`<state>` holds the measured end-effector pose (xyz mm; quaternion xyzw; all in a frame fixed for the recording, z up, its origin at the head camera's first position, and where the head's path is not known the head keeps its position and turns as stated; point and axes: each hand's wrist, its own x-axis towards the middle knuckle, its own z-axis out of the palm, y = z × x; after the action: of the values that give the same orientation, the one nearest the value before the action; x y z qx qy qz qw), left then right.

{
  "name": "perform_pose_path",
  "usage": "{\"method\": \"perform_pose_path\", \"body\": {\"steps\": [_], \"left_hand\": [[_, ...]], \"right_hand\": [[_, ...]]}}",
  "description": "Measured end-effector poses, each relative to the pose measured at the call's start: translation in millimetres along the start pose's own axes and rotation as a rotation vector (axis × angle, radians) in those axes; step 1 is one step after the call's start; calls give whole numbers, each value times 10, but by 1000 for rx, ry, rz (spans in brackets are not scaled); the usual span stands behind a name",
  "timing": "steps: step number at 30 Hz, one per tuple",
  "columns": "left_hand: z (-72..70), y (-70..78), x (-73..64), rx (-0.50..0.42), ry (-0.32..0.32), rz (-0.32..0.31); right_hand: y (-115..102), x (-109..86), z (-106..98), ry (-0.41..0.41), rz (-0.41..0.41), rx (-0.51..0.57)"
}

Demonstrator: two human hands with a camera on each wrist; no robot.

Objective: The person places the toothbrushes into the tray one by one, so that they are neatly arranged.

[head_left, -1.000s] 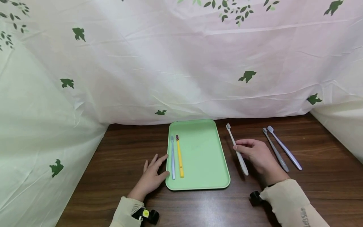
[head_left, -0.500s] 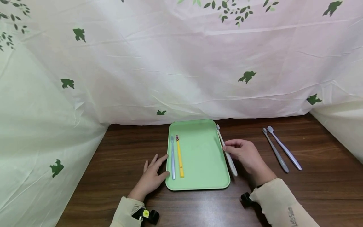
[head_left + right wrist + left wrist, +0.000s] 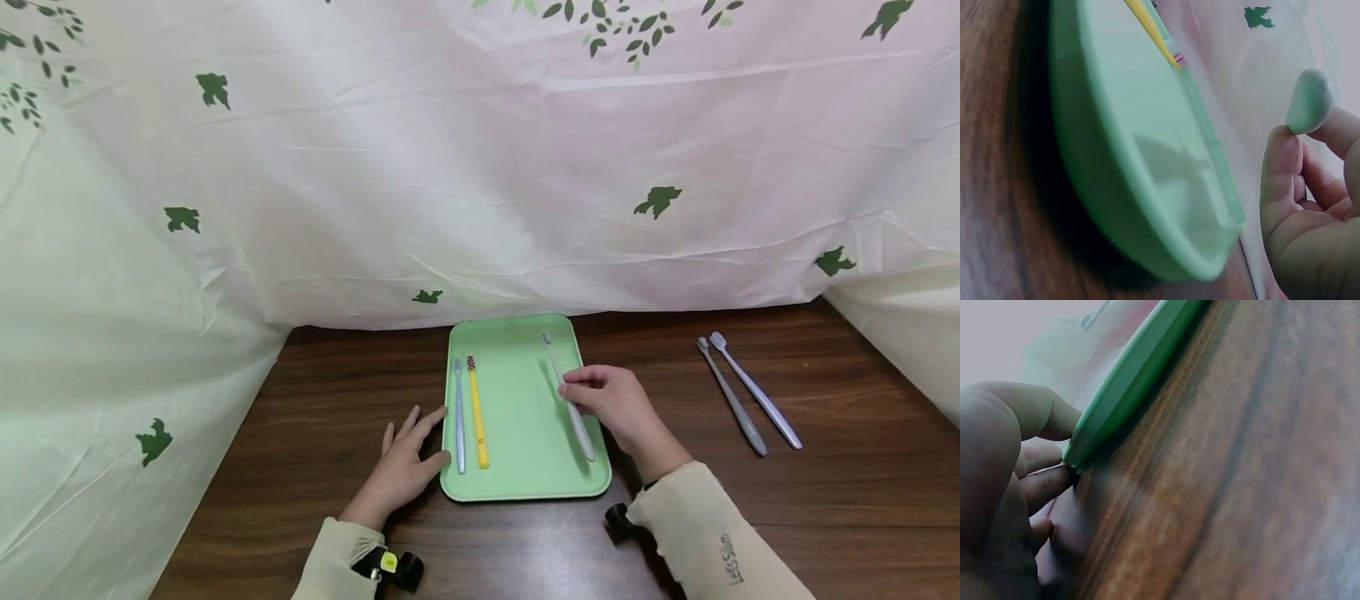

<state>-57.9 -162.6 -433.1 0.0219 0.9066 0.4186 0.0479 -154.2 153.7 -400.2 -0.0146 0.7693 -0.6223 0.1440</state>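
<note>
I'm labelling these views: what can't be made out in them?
Head: the pinched part of the white toothbrush, hidden by the right hand.
Head: the mark on the yellow toothbrush, too small to read.
Right wrist: the white toothbrush's bristles, hidden behind its handle end.
Left wrist: the inside of the tray, hidden by its outer wall.
</note>
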Motion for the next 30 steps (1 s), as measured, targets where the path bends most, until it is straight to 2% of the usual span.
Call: {"method": "perform_pose_path", "body": {"steps": [6, 13, 23, 30], "left_hand": [[16, 23, 29, 1, -11, 8], [36, -7, 27, 10, -8, -8], [12, -24, -1, 5, 6, 13], [2, -29, 3, 4, 4, 24]], "right_hand": [[-16, 25, 43, -8, -12, -39], [-13, 41, 131, -30, -18, -35], [-67, 87, 286, -23, -26, -45], [-90, 110, 385, -49, -25, -53]]}}
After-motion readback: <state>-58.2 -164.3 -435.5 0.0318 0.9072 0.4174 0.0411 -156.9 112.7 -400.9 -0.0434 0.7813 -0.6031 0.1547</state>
